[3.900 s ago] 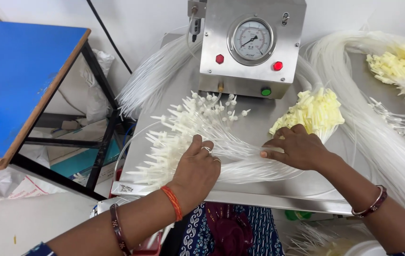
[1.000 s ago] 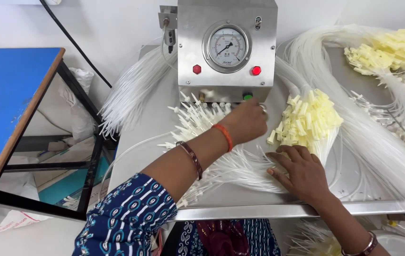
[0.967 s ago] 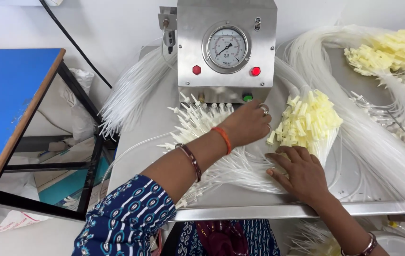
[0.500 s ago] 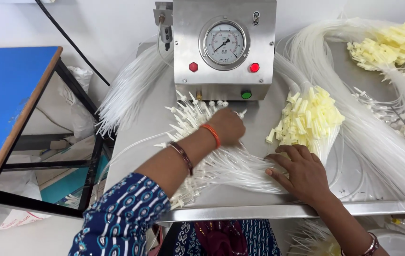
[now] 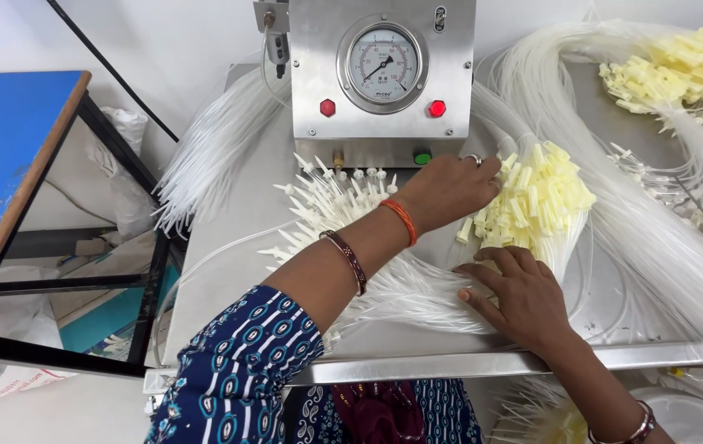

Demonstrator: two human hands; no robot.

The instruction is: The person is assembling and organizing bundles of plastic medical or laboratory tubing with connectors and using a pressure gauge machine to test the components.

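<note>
Left of the fingers fans a bundle of white tubes [image 5: 343,222] on the tabletop [image 5: 228,247], the left hand [image 5: 450,187] reaches loosely curled, gripping nothing, into the yellow-capped bunch [image 5: 536,197], probably picking one, while the right hand [image 5: 520,296] presses flat below.
</note>
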